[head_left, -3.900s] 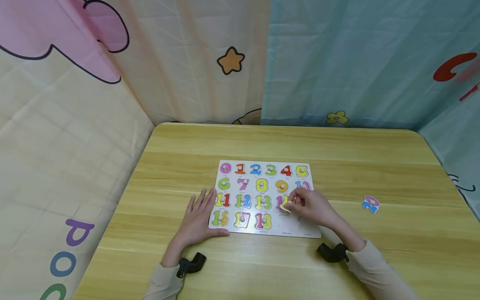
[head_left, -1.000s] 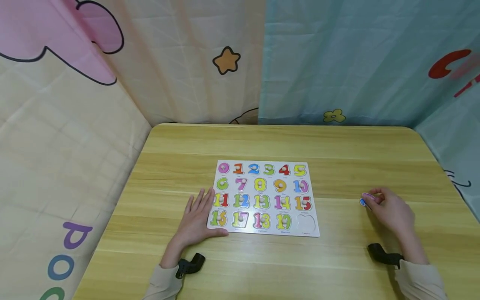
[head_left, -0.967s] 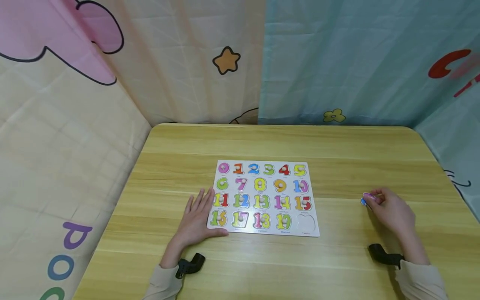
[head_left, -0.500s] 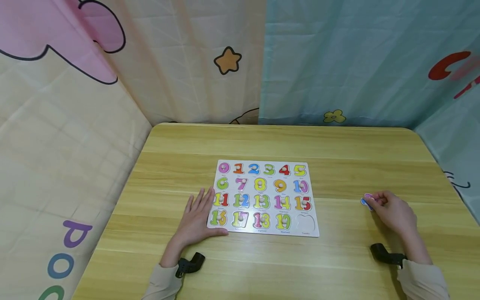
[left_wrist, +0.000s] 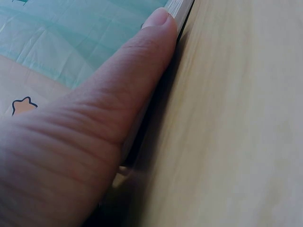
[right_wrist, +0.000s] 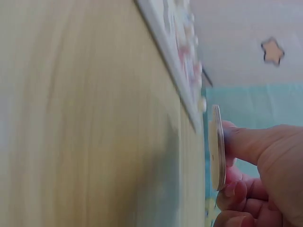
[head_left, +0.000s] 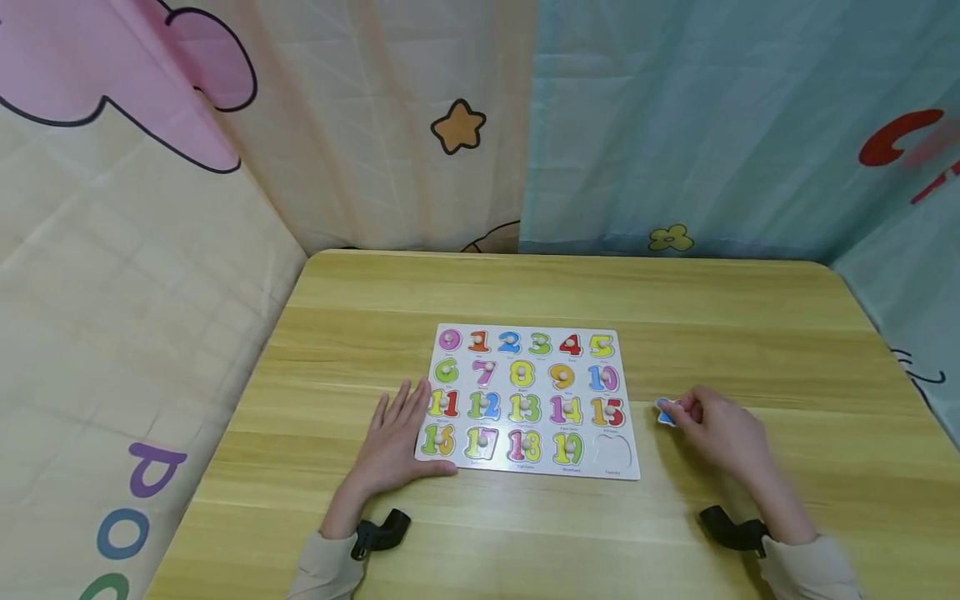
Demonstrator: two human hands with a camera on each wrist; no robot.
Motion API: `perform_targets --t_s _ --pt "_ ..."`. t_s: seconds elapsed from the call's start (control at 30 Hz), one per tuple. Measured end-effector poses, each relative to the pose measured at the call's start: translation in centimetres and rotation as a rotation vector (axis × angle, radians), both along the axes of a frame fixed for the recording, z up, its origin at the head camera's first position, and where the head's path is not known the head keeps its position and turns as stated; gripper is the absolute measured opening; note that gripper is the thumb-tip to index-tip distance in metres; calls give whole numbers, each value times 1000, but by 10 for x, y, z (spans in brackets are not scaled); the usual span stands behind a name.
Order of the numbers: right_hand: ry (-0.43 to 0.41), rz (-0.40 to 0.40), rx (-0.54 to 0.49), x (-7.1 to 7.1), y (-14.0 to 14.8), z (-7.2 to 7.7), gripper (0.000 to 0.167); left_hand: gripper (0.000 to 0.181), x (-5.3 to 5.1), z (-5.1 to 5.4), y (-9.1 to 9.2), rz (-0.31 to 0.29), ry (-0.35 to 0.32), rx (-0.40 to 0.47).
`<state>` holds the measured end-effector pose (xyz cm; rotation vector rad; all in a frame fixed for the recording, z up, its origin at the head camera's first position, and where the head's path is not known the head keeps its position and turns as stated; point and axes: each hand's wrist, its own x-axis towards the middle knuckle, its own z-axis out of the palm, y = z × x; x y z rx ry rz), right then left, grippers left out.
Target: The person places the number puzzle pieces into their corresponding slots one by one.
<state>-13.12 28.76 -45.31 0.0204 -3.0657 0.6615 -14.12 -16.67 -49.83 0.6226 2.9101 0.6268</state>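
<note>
A white number puzzle board [head_left: 517, 467] lies on the table, with knobbed number pieces seated in its rows. At its lower right corner is a bare recess [head_left: 612, 451]. My left hand [head_left: 393, 442] rests at the board's left edge, fingers straight; in the left wrist view the thumb [left_wrist: 137, 61] lies along the board's edge. To the right of the board, my right hand [head_left: 720, 429] pinches the number 20 puzzle piece [head_left: 666, 412], largely covered by the fingers. The right wrist view shows the piece [right_wrist: 217, 151] edge-on, held off the table.
The wooden table [head_left: 525, 542] extends around the board on all sides. Printed curtains [head_left: 375, 125] hang behind and beside it. A black wrist camera [head_left: 382, 532] sits on the left wrist and another black camera [head_left: 733, 531] on the right.
My right hand first released the 19 piece into the board, then took hold of the 20 piece at the far right and has carried it left toward the board. My left hand stays put.
</note>
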Motion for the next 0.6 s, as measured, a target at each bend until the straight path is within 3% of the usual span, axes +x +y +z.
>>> perform_targets --t_s 0.3,0.6 --pt "29 195 26 7 -56 -2 33 127 1 0 -1 2 9 1" --pt "4 221 45 13 -70 -9 34 127 0 1 0 4 2 6"
